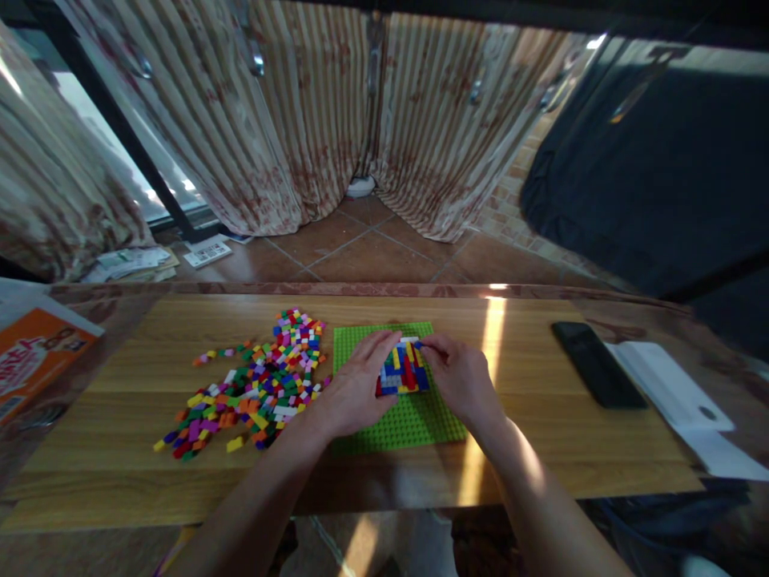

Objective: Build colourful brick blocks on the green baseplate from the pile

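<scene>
A block of toy building bricks (406, 367), in blue, red, yellow, grey and white, sits over the middle of a green studded baseplate (384, 433). My left hand (356, 391) grips its left side, fingers along the far edge and thumb at the near edge. At the far right corner of the block, my right hand (461, 377) pinches what looks like a small blue brick (419, 344) between thumb and forefinger. Whether that brick touches the block is too small to tell. My left hand hides part of the block and of the baseplate.
Left of the baseplate spreads a loose pile of coloured bricks (264, 385) on the wooden table (529, 449). A black phone (597, 365) and a white box (676, 389) lie at the right. An orange and white package (39, 353) is at the far left.
</scene>
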A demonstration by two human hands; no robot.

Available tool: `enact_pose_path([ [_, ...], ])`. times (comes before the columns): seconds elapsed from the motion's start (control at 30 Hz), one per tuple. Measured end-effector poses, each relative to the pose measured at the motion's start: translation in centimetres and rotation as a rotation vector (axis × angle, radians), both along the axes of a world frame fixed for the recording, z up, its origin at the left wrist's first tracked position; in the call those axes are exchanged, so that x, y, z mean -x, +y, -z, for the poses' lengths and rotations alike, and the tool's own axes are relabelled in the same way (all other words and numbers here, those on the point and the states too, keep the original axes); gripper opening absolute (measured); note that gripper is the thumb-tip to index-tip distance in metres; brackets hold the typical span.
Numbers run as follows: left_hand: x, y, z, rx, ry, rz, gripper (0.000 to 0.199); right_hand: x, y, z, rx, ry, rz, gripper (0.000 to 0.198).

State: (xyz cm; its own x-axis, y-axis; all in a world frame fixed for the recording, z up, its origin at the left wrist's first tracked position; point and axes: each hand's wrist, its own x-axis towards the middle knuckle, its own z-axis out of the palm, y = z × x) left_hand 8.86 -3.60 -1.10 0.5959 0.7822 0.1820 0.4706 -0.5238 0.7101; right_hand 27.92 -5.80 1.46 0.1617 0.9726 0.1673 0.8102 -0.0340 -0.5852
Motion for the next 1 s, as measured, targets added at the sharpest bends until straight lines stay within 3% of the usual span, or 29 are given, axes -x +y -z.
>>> enact_pose_path([
  [0.2, -0.1, -0.1, -0.2, 0.014, 0.015, 0.000, 0.088, 0.3, 0.0, -0.2, 0.012, -0.017, 0.039, 0.021],
  [0.73, -0.1, -0.2, -0.2, 0.002, 0.050, -0.009, 0.088, -0.4, 0.5, 0.7, 0.054, 0.279, -0.020, 0.022],
  [1.0, -0.1, -0.2, -0.2, 0.006, 0.020, 0.000, 0.089, -0.8, 1.1, 1.3, 0.044, 0.367, 0.094, 0.025],
])
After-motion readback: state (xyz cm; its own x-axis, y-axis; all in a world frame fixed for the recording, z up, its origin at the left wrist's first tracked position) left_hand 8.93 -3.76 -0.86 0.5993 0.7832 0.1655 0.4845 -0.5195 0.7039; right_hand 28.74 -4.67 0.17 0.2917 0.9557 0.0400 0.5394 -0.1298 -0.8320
